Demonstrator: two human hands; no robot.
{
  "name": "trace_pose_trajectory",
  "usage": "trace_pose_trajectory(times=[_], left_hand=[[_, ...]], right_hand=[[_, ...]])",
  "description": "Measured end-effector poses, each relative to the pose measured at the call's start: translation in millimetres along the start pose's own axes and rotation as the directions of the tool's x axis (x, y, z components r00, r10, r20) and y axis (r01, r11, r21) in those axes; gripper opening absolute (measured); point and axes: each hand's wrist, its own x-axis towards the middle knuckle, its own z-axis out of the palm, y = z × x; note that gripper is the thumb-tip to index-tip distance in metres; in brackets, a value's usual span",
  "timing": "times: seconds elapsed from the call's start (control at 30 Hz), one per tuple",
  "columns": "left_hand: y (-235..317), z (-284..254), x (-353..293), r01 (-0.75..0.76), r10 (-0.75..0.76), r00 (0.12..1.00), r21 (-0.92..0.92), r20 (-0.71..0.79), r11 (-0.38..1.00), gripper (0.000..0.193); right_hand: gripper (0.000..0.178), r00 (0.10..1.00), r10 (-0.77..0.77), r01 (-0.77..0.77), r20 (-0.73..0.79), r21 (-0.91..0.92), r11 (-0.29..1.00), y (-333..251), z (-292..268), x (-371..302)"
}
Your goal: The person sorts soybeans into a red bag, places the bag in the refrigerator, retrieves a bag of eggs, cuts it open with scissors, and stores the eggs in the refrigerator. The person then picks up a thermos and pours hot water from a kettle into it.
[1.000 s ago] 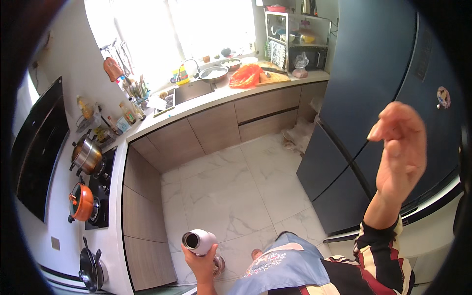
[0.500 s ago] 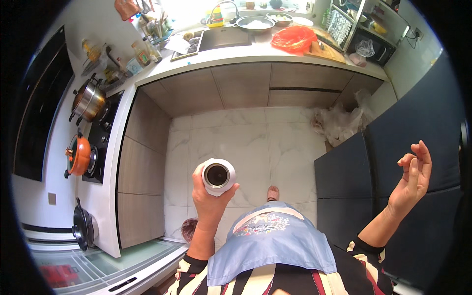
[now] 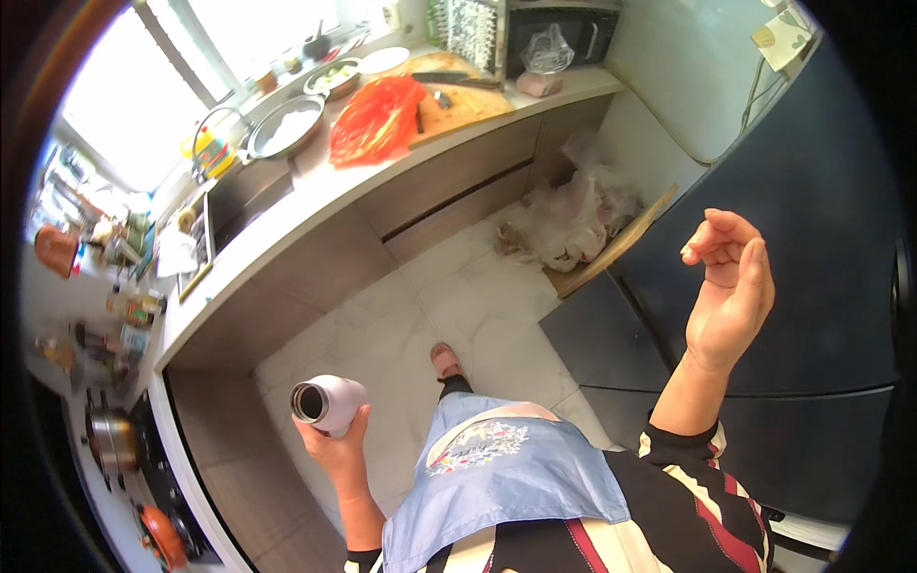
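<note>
A pale pinkish-white vacuum flask [image 3: 346, 401] is in my left hand [image 3: 338, 456], over the floor at the lower left. It is uncapped and tilted, its steel-rimmed mouth and dark inside facing left and toward me. My fingers wrap round its lower side. On the right, my right hand [image 3: 731, 296] is raised in front of the dark refrigerator [image 3: 802, 315]. Nothing is in it; the fingers bend loosely and the thumb stands apart from them. I cannot see what the flask contains.
Ahead runs a counter with a sink [image 3: 253, 201], a steel pan [image 3: 287, 127], a red plastic bag [image 3: 380, 119] and a cutting board [image 3: 463, 107] with a knife. Plastic bags [image 3: 573, 215] lie on the floor by the refrigerator. Pots, including an orange one [image 3: 162, 535], stand at lower left.
My view has turned right and tilted, bringing the counter's right end and the refrigerator nearer. The flask has gone from upright to leaning in my left hand. My right hand remains raised.
</note>
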Motion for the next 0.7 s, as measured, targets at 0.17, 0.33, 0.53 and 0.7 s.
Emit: trace_pose_trajectory(times=[0.17,0.33,0.53,0.7], left_hand=[[-1.8,57.0,101.3,-0.074,0.084,0.996,-0.212,0.042,0.974,0.075],[3.5,100.5,203.6,-0.162,0.204,0.975,-0.339,0.091,0.927,0.078],[72.7,161.1,274.5,-0.136,0.157,0.975,-0.137,0.157,0.981,0.067],[68.5,187.6,309.7,-0.144,0.152,0.984,-0.093,0.090,0.985,0.062]], right_hand=[[0.039,0.999,-0.035,0.034,-0.040,-0.012,0.999,37.0,35.7,69.9],[0.037,0.978,-0.060,0.080,-0.198,0.093,0.992,51.0,80.5,156.3],[0.028,0.951,-0.084,0.113,-0.299,0.080,0.990,97.9,105.9,290.1],[0.023,0.988,-0.036,0.039,-0.153,0.015,0.999,155.8,132.6,459.7]])
